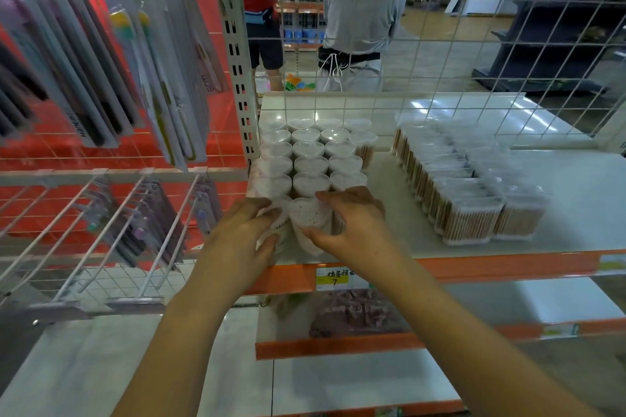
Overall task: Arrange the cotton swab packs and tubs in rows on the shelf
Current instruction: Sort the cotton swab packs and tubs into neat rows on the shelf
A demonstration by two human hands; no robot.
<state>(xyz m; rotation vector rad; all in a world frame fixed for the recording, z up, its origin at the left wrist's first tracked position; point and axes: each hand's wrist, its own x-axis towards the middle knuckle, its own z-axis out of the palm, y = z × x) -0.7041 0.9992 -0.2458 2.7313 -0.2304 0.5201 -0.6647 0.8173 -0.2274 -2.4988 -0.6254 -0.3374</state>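
Clear plastic heart-shaped tub, packed with cotton swabs, is gripped by the right hand at the front edge of the white shelf; fingers are curled over its far rim and the thumb is pressed on its near side. A second tub, touching the first one on its left, is gripped by the left hand, fingers over the top and thumb down low on the side. Both tubs are sat right in front of the block of tubs already lined up in rows, pretty much touching the nearest row. Well to the right of that block, rectangular swab packs are stood in rows too. A price label is stuck on the orange shelf lip just below the held tub. Left of the block, carded items are hung on wire hooks. Behind it, a wire grid is closing off the back, with two people visible through it.
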